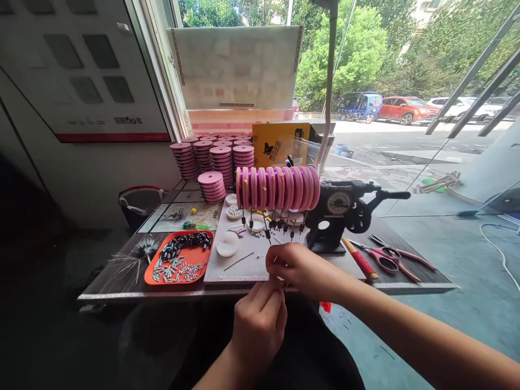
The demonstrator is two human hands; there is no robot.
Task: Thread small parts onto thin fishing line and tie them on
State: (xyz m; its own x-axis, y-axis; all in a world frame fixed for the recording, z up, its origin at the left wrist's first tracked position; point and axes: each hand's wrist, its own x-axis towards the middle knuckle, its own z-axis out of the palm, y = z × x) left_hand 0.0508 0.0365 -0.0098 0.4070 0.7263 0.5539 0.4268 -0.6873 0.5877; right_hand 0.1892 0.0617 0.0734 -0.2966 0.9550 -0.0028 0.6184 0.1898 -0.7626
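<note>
Both of my hands meet at the table's front edge, fingers pinched close together. My left hand [260,319] is closed below, and my right hand [298,271] is closed above it. Whatever lies between the fingertips is too small and too hidden to name. Just beyond them, a row of pink foam spools [298,187] sits on a black hand-crank winder [339,208]. Short dark pieces hang from the spools, and one black piece [267,234] dangles just above my right hand. Nearby on the white board [244,273] lie a dark thin stick [238,261] and a white round dish [227,245].
At left, an orange tray [149,275] holds black, teal and silver small parts, beside a bundle of wires [146,249]. Stacked pink spools [221,157] and a yellow box [280,143] stand behind. Scissors [384,257], pliers [410,259] and a red-handled tool [361,260] lie right.
</note>
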